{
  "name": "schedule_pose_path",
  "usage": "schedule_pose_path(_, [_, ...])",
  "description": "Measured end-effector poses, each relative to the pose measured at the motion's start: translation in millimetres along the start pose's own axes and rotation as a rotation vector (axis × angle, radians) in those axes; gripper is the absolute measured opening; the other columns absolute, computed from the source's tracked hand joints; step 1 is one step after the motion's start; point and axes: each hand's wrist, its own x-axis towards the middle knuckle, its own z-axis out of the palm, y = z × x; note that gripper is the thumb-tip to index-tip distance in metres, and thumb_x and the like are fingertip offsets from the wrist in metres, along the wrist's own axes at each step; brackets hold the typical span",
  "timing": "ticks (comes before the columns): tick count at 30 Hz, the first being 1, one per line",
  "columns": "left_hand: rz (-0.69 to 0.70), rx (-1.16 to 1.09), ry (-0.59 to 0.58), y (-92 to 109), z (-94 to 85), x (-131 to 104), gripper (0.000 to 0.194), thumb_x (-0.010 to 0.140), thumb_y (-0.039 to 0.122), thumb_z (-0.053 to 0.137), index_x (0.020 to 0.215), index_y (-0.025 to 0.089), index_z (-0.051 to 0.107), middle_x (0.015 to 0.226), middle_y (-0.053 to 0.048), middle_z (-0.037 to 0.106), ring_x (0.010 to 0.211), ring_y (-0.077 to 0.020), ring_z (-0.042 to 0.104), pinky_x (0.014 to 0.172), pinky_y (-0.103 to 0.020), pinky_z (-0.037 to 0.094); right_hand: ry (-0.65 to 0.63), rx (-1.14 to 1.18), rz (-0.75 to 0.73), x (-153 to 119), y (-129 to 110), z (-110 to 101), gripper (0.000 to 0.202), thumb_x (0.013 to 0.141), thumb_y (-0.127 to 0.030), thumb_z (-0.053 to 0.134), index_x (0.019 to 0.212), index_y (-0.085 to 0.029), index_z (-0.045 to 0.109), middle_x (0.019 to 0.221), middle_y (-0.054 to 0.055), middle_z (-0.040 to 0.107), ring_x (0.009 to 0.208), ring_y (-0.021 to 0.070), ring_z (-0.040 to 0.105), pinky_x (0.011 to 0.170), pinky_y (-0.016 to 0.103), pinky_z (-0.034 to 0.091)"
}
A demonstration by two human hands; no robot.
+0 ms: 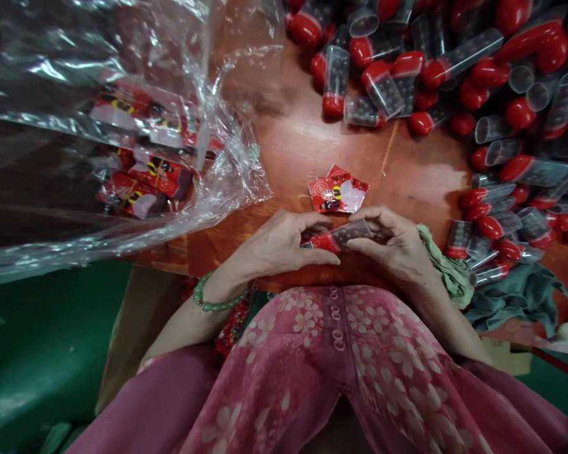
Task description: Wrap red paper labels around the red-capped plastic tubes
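Between my two hands lies a clear plastic tube (pixel 353 232) with a red end, held at a slant just over the table's near edge. My left hand (pixel 284 244) grips the red end between thumb and fingers. Part of that end looks printed like the cards; whether a card is wrapped there I cannot tell. With thumb and fingers, my right hand (pixel 390 243) pinches the clear end. Just beyond the hands, several red printed cards (pixel 337 192) overlap on the wooden table (pixel 284 151).
Many clear tubes with rounded red ends (pixel 381 88) are heaped at the back and right. A large clear plastic bag (pixel 236 170) at left covers bundled red cards (pixel 146 180). Green cloths (pixel 511 296) lie at the right edge, near my right wrist.
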Motion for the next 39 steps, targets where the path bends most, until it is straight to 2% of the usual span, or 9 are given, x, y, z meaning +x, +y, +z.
schedule_pose_path(3, [0.012, 0.023, 0.075, -1.8, -1.2, -1.0, 0.029, 0.075, 0.040, 0.079, 0.092, 0.017, 0.076, 0.074, -0.001, 0.072, 0.063, -0.0134, 0.060, 0.059, -0.023, 0.046, 0.008, 0.027, 0.015, 0.6, -0.9, 3.3, 0.027, 0.082, -0.028, 0.075, 0.107, -0.022, 0.065, 0.087, -0.001, 0.072, 0.073, 0.0143, 0.067, 0.068, 0.026, 0.053])
schedule_pose_path(7, [-0.074, -0.099, 0.033, -8.2, 4.7, 4.6, 0.028, 0.081, 0.042, 0.069, 0.079, 0.015, 0.074, 0.058, 0.003, 0.058, 0.051, -0.0085, 0.046, 0.050, -0.021, 0.035, 0.024, -0.084, -0.067, 3.3, -4.1, 6.8, 0.021, 0.088, -0.030, 0.069, 0.107, -0.022, 0.066, 0.086, 0.000, 0.072, 0.070, 0.0133, 0.065, 0.066, 0.026, 0.052])
schedule_pose_path(11, [-0.076, -0.161, -0.024, -11.3, 10.9, 11.6, 0.029, 0.081, 0.041, 0.068, 0.074, 0.013, 0.071, 0.056, 0.005, 0.050, 0.050, -0.0069, 0.039, 0.049, -0.020, 0.031, 0.005, -0.203, -0.175, 5.1, -2.2, 8.3, 0.015, 0.090, -0.031, 0.068, 0.101, -0.021, 0.068, 0.088, 0.002, 0.071, 0.076, 0.0145, 0.065, 0.071, 0.027, 0.052])
schedule_pose_path(14, [-0.074, -0.164, -0.012, -11.9, 10.6, 14.7, 0.026, 0.081, 0.038, 0.067, 0.077, 0.013, 0.072, 0.057, 0.005, 0.051, 0.052, -0.0065, 0.040, 0.050, -0.020, 0.031, -0.001, -0.218, -0.136, 4.8, -0.7, 5.5, 0.021, 0.092, -0.032, 0.066, 0.110, -0.022, 0.069, 0.092, 0.002, 0.070, 0.079, 0.0150, 0.065, 0.073, 0.028, 0.054])
schedule_pose_path(18, [-0.100, -0.336, -0.044, -15.2, 10.6, 17.9, 0.031, 0.079, 0.044, 0.072, 0.084, 0.013, 0.075, 0.064, 0.002, 0.062, 0.055, -0.0080, 0.049, 0.053, -0.021, 0.039, -0.021, -0.234, -0.126, 4.2, -0.9, 2.3, 0.032, 0.097, -0.031, 0.057, 0.126, -0.024, 0.068, 0.101, 0.004, 0.070, 0.087, 0.0160, 0.067, 0.080, 0.030, 0.056])
schedule_pose_path(24, [-0.174, -0.687, 0.014, -19.5, 30.9, 17.3, 0.047, 0.066, 0.060, 0.082, 0.073, 0.014, 0.072, 0.071, -0.006, 0.072, 0.061, -0.0143, 0.064, 0.058, -0.026, 0.050, 0.042, -0.300, -0.148, -3.2, 4.9, 9.9, 0.040, 0.101, -0.039, 0.050, 0.135, -0.024, 0.064, 0.102, 0.006, 0.070, 0.092, 0.0182, 0.068, 0.087, 0.035, 0.056])
schedule_pose_path(27, [-0.237, -0.833, 0.096, -18.2, 41.9, 11.5, 0.047, 0.062, 0.057, 0.087, 0.069, 0.014, 0.070, 0.063, -0.002, 0.068, 0.053, -0.0097, 0.058, 0.052, -0.022, 0.045, 0.010, -0.310, -0.175, -12.1, 8.3, 15.6, 0.054, 0.095, -0.046, 0.060, 0.145, -0.024, 0.054, 0.115, 0.008, 0.067, 0.105, 0.0218, 0.066, 0.096, 0.040, 0.054])
schedule_pose_path(30, [-0.280, -0.904, 0.159, -18.0, 50.3, 5.3, 0.048, 0.056, 0.053, 0.091, 0.068, 0.013, 0.067, 0.060, 0.002, 0.063, 0.050, -0.0060, 0.051, 0.048, -0.019, 0.038, 0.010, -0.304, -0.203, -19.3, 11.9, 21.9, 0.071, 0.087, -0.042, 0.073, 0.150, -0.023, 0.047, 0.125, 0.011, 0.064, 0.114, 0.0236, 0.064, 0.100, 0.041, 0.053])
schedule_pose_path(39, [-0.296, -0.897, 0.193, -28.4, 68.3, -7.1, 0.050, 0.063, 0.057, 0.085, 0.073, 0.011, 0.066, 0.061, 0.002, 0.061, 0.050, -0.0050, 0.048, 0.050, -0.018, 0.034, -0.052, -0.215, -0.106, -30.8, 21.7, 28.1, 0.059, 0.095, -0.038, 0.063, 0.150, -0.024, 0.048, 0.133, 0.011, 0.067, 0.120, 0.0242, 0.065, 0.105, 0.042, 0.052])
